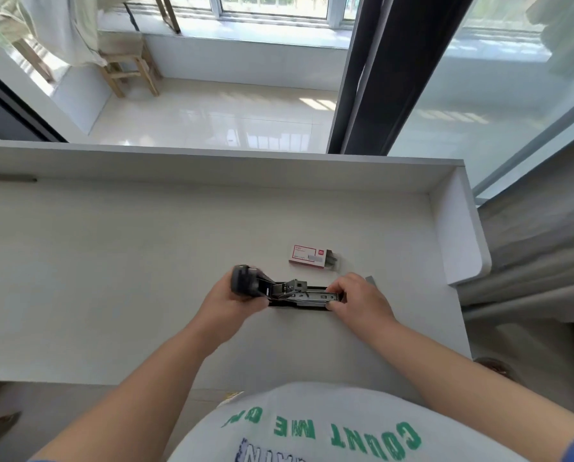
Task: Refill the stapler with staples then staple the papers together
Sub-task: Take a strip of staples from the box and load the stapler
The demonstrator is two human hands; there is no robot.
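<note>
1. Already hinged open, the stapler (299, 293) lay on the white desk (112, 261), just in front of the staple box (310, 255).
2. The left hand (235, 300) clamped its lid; right hand (359, 298) fingers pinched the metal tray's end.
3. It looked rigid and fairly heavy; loose staples probably snap apart, so grip their sides.

One stapler (289, 291), one staple box (309, 255), two hands (232, 301) (362, 303).

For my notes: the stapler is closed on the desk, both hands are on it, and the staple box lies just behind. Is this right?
One thing is wrong: the head view shows the stapler open, its top swung back in the left hand. The right hand holds the metal channel; the staple box lies behind.
</note>
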